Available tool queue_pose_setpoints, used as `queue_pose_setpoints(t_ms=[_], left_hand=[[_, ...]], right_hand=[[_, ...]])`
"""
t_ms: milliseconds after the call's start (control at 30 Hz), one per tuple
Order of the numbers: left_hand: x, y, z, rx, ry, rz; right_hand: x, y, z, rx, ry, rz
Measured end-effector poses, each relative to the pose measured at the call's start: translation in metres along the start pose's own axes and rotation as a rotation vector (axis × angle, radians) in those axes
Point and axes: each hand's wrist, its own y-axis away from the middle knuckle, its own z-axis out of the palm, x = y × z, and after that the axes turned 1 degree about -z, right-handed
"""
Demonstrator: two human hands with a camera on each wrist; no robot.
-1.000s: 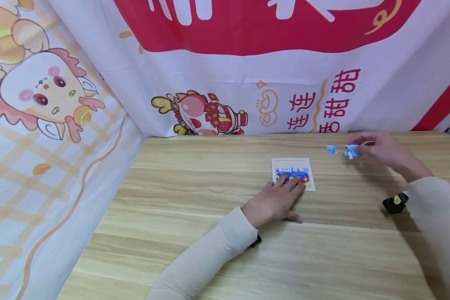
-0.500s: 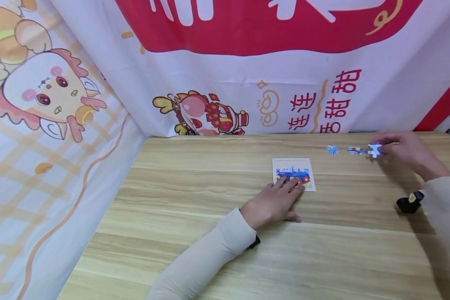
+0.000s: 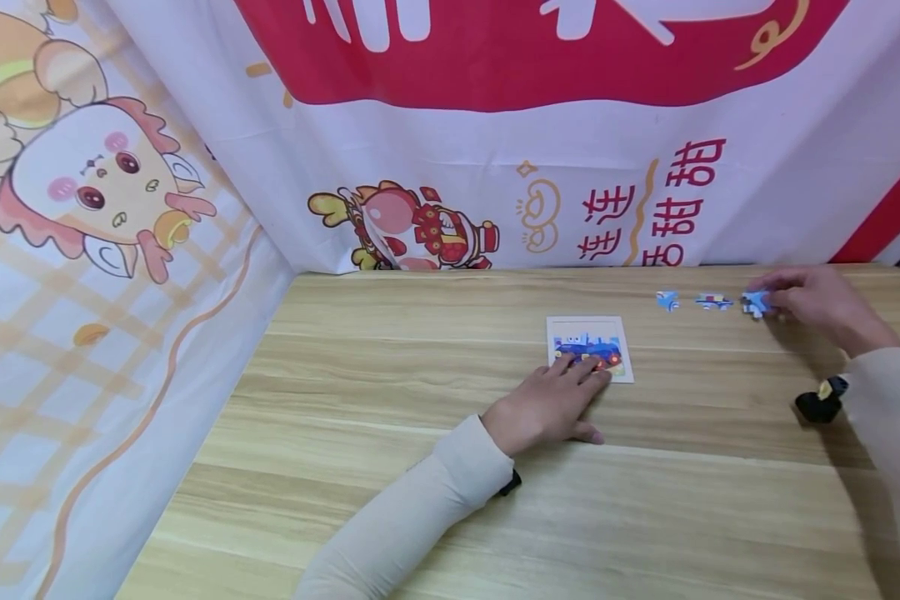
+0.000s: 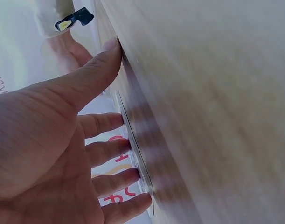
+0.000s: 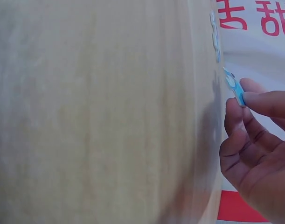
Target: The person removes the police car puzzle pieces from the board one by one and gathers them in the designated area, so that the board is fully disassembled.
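My left hand [image 3: 551, 408] rests with straight fingers on a small white-framed jigsaw puzzle [image 3: 553, 329] showing a blue vehicle picture. Its fingertips cover the lower part of the picture. In the left wrist view, the fingertips [image 4: 128, 144] lie along the edge of the thin puzzle board [image 4: 141, 163]. At the back right, my right hand [image 3: 821, 304] pinches a light-blue puzzle piece [image 3: 754, 302] between thumb and fingers. The right wrist view shows this piece [image 5: 234, 87] tilted, close over the table.
Two more puzzle pieces lie in a row left of the right hand: a blue one [image 3: 667, 300] and one with a coloured vehicle part [image 3: 713, 302]. A printed cloth [image 3: 435, 142] hangs along the back edge of the wooden table [image 3: 390, 350]. Another printed cloth [image 3: 150, 325] borders the left side.
My right hand has moved right, pinching a puzzle piece, and the middle piece of the row has come into view. The held piece has tilted. The left hand stays on the puzzle.
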Motion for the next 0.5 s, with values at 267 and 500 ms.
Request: queue_pose_setpoints(t_ms=[267,500], left_hand=[[-0.0013,-0.0015,0.001,-0.008,0.018,-0.003],[-0.0017,-0.0029,0.001,-0.007,0.012,0.002]], right_hand=[[0.0058,-0.0021,-0.0014,0.014,0.032,-0.009],[0.0073,-0.0048,-0.0002,0.033,0.033,0.005]])
